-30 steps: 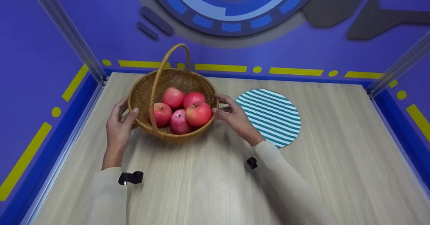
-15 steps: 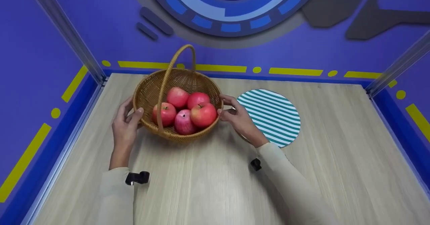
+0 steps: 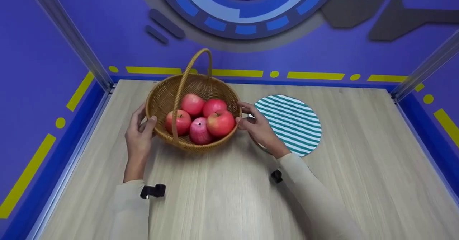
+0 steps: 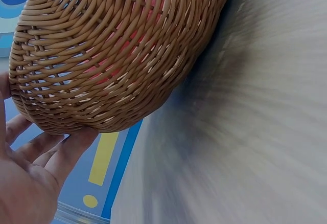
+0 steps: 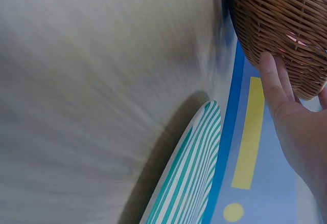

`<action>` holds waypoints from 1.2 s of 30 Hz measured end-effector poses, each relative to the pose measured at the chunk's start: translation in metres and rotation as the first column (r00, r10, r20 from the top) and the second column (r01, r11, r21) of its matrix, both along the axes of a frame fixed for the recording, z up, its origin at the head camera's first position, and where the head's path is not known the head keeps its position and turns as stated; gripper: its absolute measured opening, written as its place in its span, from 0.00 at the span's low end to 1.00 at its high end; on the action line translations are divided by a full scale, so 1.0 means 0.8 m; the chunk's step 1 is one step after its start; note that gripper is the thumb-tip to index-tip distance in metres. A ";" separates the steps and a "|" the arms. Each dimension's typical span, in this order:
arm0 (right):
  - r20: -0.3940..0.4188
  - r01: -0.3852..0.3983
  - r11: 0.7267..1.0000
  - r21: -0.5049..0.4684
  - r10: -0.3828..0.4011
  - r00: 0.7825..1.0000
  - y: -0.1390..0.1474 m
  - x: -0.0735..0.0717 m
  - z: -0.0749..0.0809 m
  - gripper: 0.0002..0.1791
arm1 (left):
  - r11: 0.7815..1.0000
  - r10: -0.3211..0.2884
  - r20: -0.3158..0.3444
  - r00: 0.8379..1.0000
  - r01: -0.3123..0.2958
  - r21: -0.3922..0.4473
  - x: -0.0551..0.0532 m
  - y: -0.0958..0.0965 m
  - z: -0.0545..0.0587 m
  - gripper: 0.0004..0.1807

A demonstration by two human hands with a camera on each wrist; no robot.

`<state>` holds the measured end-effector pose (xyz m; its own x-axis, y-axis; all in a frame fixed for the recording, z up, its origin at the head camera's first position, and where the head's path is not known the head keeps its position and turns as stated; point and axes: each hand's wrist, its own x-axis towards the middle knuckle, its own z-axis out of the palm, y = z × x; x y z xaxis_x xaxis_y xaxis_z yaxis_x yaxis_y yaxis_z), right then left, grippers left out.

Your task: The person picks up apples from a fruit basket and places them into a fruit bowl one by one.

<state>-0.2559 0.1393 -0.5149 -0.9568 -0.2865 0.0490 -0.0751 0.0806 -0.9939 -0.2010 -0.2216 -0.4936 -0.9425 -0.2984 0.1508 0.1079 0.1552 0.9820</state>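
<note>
A brown wicker basket [image 3: 195, 147] with a tall arched handle [image 3: 184, 76] stands between both hands, left of the middle in the head view. Several red apples [image 3: 220, 123] lie inside it. My left hand [image 3: 139, 139] grips the basket's left side, thumb at the rim. Its other fingers [image 4: 74, 152] spread under the woven wall in the left wrist view. On the opposite side my right hand [image 3: 261, 130] holds the rim, with its fingers [image 5: 276, 83] against the weave. A round green-and-white striped mat [image 3: 292, 125] lies to the right, partly covered by the right hand.
The pale wooden tabletop [image 3: 222, 200] is bounded by blue-purple panels with yellow marks at the back [image 3: 251, 62] and sides. Metal posts [image 3: 77, 39] stand at the corners. Black wrist mounts [image 3: 153, 191] stick out from both sleeves.
Both hands have moved the basket with its apples a short way to the right, closer to the striped mat. The mat has stayed where it was.
</note>
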 end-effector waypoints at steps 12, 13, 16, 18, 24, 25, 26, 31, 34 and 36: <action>-0.004 0.011 0.999 0.043 -0.010 1.000 0.012 0.002 -0.001 0.33 | 1.000 0.011 -0.030 0.999 -0.012 -0.022 -0.001 0.014 -0.003 0.31; 0.001 0.014 0.999 0.048 -0.014 1.000 0.012 0.002 -0.001 0.34 | 1.000 0.012 -0.028 1.000 -0.012 -0.018 -0.002 0.015 -0.004 0.31; 0.009 0.019 0.999 0.051 -0.020 1.000 0.015 0.001 -0.001 0.34 | 1.000 0.020 -0.027 0.999 -0.020 -0.002 -0.002 0.018 -0.005 0.30; 0.015 0.027 0.998 0.051 -0.028 0.999 0.018 0.002 -0.001 0.34 | 1.000 0.019 -0.026 0.999 -0.019 0.006 -0.003 0.020 -0.005 0.31; 0.040 0.032 0.999 0.042 -0.034 0.999 0.024 0.002 0.000 0.35 | 1.000 0.012 -0.031 0.999 -0.011 0.006 -0.004 0.027 -0.008 0.31; 0.042 0.031 0.999 0.037 -0.033 0.999 0.026 0.002 0.000 0.36 | 1.000 0.011 -0.030 0.999 -0.011 0.004 -0.004 0.028 -0.008 0.31; 0.042 0.030 0.999 0.034 -0.031 0.999 0.028 0.002 -0.001 0.36 | 1.000 0.011 -0.031 0.999 -0.011 0.002 -0.004 0.030 -0.008 0.31; 0.037 0.037 0.999 0.032 -0.038 0.999 0.035 0.001 -0.004 0.35 | 1.000 0.009 -0.038 0.999 -0.009 -0.011 -0.006 0.036 -0.009 0.32; 0.032 0.040 0.999 0.037 -0.041 0.999 0.038 0.001 -0.005 0.36 | 1.000 0.012 -0.051 0.999 -0.013 -0.012 -0.008 0.039 -0.012 0.31; 0.028 0.039 0.999 0.032 -0.040 0.999 0.040 0.001 -0.005 0.37 | 1.000 0.016 -0.060 0.998 -0.017 -0.015 -0.008 0.042 -0.014 0.31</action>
